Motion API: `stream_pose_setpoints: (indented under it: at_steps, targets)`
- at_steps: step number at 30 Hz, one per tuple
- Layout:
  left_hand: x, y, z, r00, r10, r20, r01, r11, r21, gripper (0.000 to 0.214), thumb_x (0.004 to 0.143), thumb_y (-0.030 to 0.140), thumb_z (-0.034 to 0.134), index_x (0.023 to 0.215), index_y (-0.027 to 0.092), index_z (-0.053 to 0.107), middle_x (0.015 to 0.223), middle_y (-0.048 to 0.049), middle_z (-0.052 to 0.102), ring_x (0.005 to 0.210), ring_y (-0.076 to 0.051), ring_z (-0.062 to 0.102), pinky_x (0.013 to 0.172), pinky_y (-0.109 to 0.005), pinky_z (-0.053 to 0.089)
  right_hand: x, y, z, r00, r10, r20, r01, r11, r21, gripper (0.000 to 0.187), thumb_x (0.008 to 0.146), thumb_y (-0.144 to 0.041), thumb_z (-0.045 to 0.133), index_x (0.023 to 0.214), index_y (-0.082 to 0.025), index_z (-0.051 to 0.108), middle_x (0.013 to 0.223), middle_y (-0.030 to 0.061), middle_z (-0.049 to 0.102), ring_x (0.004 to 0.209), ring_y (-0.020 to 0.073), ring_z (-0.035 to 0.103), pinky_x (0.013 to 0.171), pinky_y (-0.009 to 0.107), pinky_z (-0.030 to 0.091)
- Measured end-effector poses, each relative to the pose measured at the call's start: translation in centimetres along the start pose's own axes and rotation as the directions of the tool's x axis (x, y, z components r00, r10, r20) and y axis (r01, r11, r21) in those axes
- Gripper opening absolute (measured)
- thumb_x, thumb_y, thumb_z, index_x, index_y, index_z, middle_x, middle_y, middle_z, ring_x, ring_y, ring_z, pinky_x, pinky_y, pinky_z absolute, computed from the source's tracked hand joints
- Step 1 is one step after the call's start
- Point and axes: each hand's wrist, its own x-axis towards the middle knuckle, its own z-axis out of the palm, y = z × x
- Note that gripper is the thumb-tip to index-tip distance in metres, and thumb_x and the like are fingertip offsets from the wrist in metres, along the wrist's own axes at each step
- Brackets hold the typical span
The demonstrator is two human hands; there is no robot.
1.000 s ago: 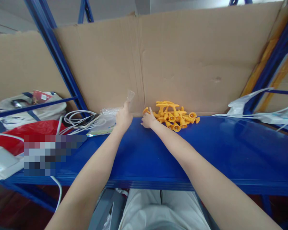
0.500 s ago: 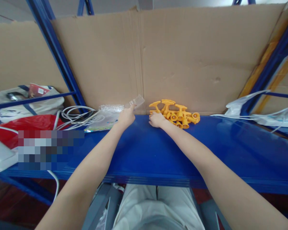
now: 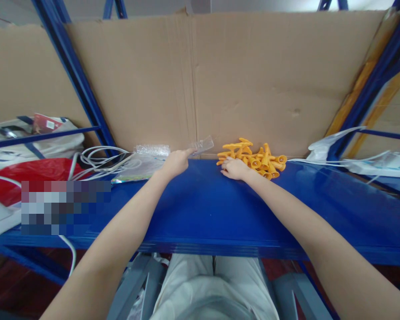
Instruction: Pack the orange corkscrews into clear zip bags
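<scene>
My left hand (image 3: 175, 162) pinches a small clear plastic bag (image 3: 202, 146) and holds it just above the blue shelf (image 3: 203, 209), its open end pointing right. A pile of several orange T-handled plastic parts (image 3: 256, 156) lies against the cardboard backing. My right hand (image 3: 234, 169) rests at the pile's left edge with fingers curled on the orange parts; whether one is gripped is hidden.
A stack of clear bags (image 3: 150, 151) and coiled white cables (image 3: 102, 159) lie left of my left hand. Further left sit a red bag (image 3: 36, 171) and a white bag (image 3: 36, 142). White plastic bags (image 3: 336, 144) lie at the right. Cardboard (image 3: 253, 80) walls the back.
My left hand has tipped the clear bag from upright to lying toward the right. My right hand stays at the orange pile, and the parts have shifted a little.
</scene>
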Motion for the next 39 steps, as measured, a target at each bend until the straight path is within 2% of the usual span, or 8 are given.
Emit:
stream_pose_setpoints:
  at_steps: [7,11,15,22,28,33,37,39]
  targets:
    - [0.4,-0.7,0.0,0.978,0.158,-0.133,-0.174,0.978,-0.118,0.064,0.076,-0.003,0.037,0.128,0.022,0.062,0.13,-0.0026,0.065,0.125,-0.017,0.057,0.111,-0.037,0.039,-1.7,1.1,0.2,1.0,0.001,-0.006,-0.001,1.0,0.029,0.035,0.096,-0.026,0.043,0.118,-0.012,0.067,0.126,0.0142,0.064,0.12,0.0261,0.053,0.088,0.036,0.045]
    - [0.9,-1.8,0.8,0.974,0.225,0.005,-0.221,0.963,-0.154,0.064,0.068,-0.003,0.037,0.116,0.023,0.069,0.119,-0.0006,0.072,0.13,-0.017,0.052,0.119,-0.049,0.023,-2.3,1.4,0.2,0.999,0.004,-0.05,-0.002,0.999,0.04,0.035,0.093,-0.025,0.045,0.121,-0.014,0.065,0.127,0.0155,0.061,0.117,0.0276,0.055,0.093,0.041,0.038]
    - [1.3,-3.2,1.8,0.966,0.179,0.188,-0.155,0.979,-0.134,0.058,0.066,0.0,0.04,0.107,0.025,0.073,0.111,-0.0015,0.075,0.133,-0.019,0.05,0.116,-0.049,0.027,-3.0,1.7,-0.1,0.995,0.004,-0.095,-0.003,1.0,0.014,0.035,0.09,-0.025,0.048,0.117,-0.013,0.066,0.123,0.017,0.062,0.115,0.0302,0.053,0.094,0.043,0.032]
    - [1.2,-3.4,3.0,0.96,0.059,0.275,-0.063,0.998,0.003,0.049,0.071,0.007,0.045,0.105,0.026,0.075,0.1,-0.004,0.077,0.114,-0.024,0.065,0.114,-0.056,0.025,-3.0,1.0,-1.7,0.977,0.201,-0.072,-0.206,0.976,-0.073,0.034,0.088,-0.028,0.054,0.113,-0.009,0.066,0.114,0.0197,0.067,0.112,0.0323,0.056,0.091,0.041,0.035]
    - [0.8,-1.3,3.3,0.967,-0.02,0.255,-0.012,0.992,0.127,0.038,0.086,0.024,0.044,0.106,0.023,0.076,0.114,-0.0102,0.073,0.117,-0.029,0.062,0.111,-0.05,0.033,-2.7,-0.6,-2.5,0.95,0.312,0.036,-0.309,0.949,-0.063,0.035,0.088,-0.022,0.052,0.118,-0.007,0.065,0.112,0.0218,0.07,0.111,0.0321,0.063,0.094,0.041,0.041]
    - [1.1,0.2,3.4,0.965,-0.067,0.254,0.025,0.986,0.167,0.05,0.096,0.037,0.032,0.111,0.012,0.073,0.113,-0.0176,0.072,0.112,-0.03,0.065,0.099,-0.038,0.047,-2.6,-1.2,-1.8,0.945,0.324,0.053,-0.321,0.946,-0.045,0.035,0.087,-0.021,0.053,0.118,-0.011,0.067,0.117,0.0194,0.069,0.112,0.0315,0.064,0.097,0.043,0.044]
    - [2.0,1.0,4.0,0.964,0.037,0.262,-0.064,0.993,0.095,0.045,0.095,0.026,0.038,0.134,0.017,0.059,0.122,-0.0144,0.069,0.113,-0.027,0.065,0.095,-0.033,0.049,-2.5,-0.9,-2.2,0.914,0.404,0.041,-0.406,0.907,0.11,0.033,0.088,-0.024,0.051,0.112,-0.012,0.07,0.11,0.0189,0.071,0.108,0.0312,0.066,0.088,0.037,0.05]
    - [2.6,1.2,4.5,0.937,0.128,0.326,-0.153,0.987,0.052,0.054,0.091,0.016,0.041,0.143,0.024,0.049,0.129,-0.0095,0.066,0.115,-0.023,0.064,0.096,-0.031,0.047,-2.4,-0.4,-2.5,0.889,0.458,0.035,-0.452,0.86,0.235,0.032,0.087,-0.027,0.054,0.111,-0.013,0.07,0.108,0.0174,0.072,0.106,0.031,0.067,0.085,0.036,0.051]
